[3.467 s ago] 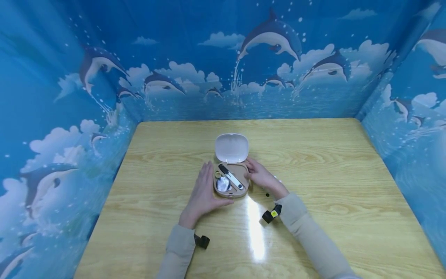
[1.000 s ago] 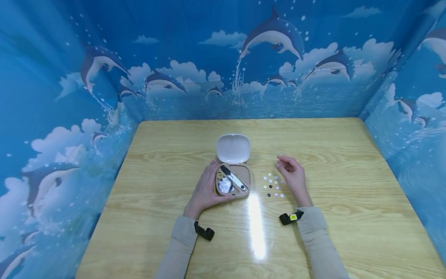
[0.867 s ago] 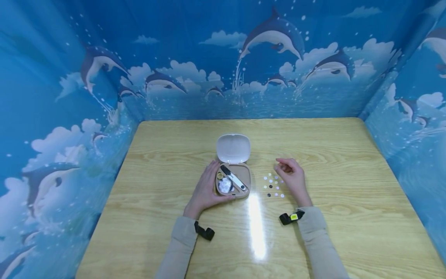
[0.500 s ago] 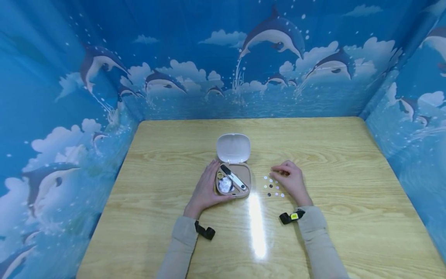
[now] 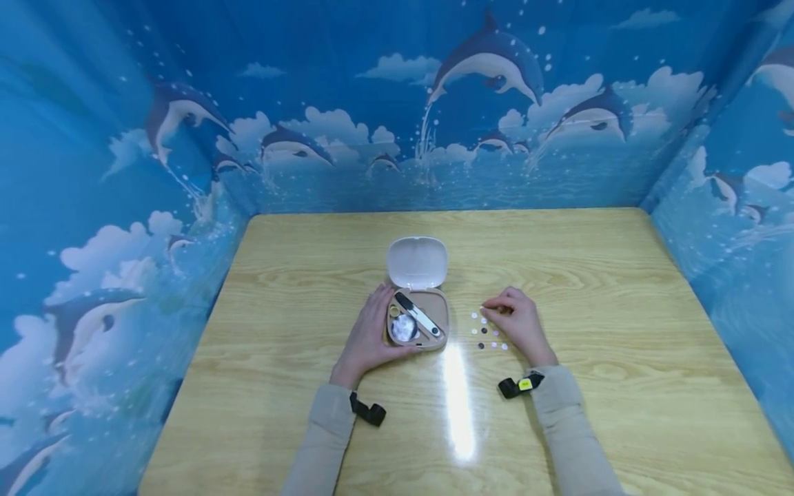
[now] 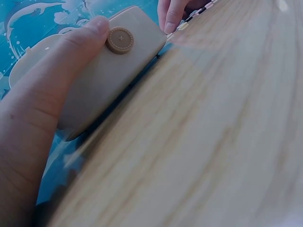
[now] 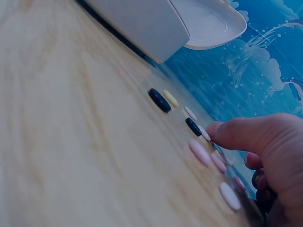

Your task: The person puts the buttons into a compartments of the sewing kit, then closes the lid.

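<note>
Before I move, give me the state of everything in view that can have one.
Case, open
Lid, swung open
Black-and-white tool, lying diagonally inside
Round shiny piece, lying inside
Gold-coloured ring, lying inside
Small discs, lying loose
Left grip, against the case's left and front sides
Right grip, at the discs, hold unclear

I count one case (image 5: 439, 308), one tool (image 5: 418, 315), one gold ring (image 5: 395, 311), one shiny round piece (image 5: 404, 328), two dark discs (image 7: 159, 100), at least seven pale discs (image 7: 200, 152).
</note>
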Motion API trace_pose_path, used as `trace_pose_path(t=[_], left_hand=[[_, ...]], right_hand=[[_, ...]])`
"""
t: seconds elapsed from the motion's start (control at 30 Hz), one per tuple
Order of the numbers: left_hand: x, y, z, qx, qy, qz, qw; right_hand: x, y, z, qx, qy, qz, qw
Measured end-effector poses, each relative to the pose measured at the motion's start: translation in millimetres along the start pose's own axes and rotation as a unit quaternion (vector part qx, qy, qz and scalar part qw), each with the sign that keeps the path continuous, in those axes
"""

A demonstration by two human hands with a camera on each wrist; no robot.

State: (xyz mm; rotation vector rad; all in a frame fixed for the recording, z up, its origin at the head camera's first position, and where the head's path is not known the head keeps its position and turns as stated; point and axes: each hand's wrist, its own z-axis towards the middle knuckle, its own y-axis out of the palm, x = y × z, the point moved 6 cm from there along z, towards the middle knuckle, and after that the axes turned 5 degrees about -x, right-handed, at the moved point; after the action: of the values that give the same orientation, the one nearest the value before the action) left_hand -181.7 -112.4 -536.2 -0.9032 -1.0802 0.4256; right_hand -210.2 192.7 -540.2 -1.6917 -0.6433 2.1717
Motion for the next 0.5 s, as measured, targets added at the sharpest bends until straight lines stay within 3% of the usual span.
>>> trace_pose_path(t=[0.5], left_hand=[[0.6,0.4,-0.2,-0.004,-0.005,0.007,1.0]], right_hand=[[-1.9,-0.1,-1.6,0.011,-0.014,-0.014,1.0]])
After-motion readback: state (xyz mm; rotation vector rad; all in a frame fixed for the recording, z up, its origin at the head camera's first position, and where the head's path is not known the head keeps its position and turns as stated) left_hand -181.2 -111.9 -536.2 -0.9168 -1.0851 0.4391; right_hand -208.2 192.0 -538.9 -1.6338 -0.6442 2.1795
